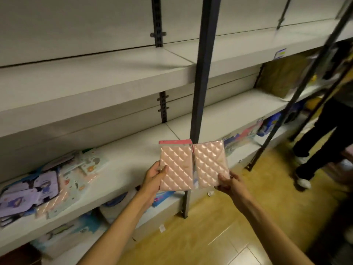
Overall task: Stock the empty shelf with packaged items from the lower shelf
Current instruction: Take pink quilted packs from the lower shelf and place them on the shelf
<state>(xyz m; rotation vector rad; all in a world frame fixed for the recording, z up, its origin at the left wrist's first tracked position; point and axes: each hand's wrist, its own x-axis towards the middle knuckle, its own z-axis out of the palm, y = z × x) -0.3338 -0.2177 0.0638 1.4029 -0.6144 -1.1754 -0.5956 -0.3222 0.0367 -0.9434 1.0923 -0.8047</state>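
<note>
I hold two pink quilted packaged items side by side in front of the shelving. My left hand (155, 175) grips the left pink package (176, 168) by its lower left edge. My right hand (228, 183) grips the right pink package (211, 164) at its lower right corner. Both packages hover over the front edge of a white middle shelf (133, 155). At the left end of that shelf lies a pile of packaged items (47, 184), purple, pale blue and pink. The white shelf above (95, 77) is bare. More packages (63, 234) sit on the lowest shelf.
A dark metal upright post (202, 83) stands just behind the packages, and a slanted dark pole (298, 96) crosses at the right. A person in dark trousers and white shoes (313, 150) stands at the right on the yellow wooden floor (219, 236). Brown bags (282, 77) fill the far right shelf.
</note>
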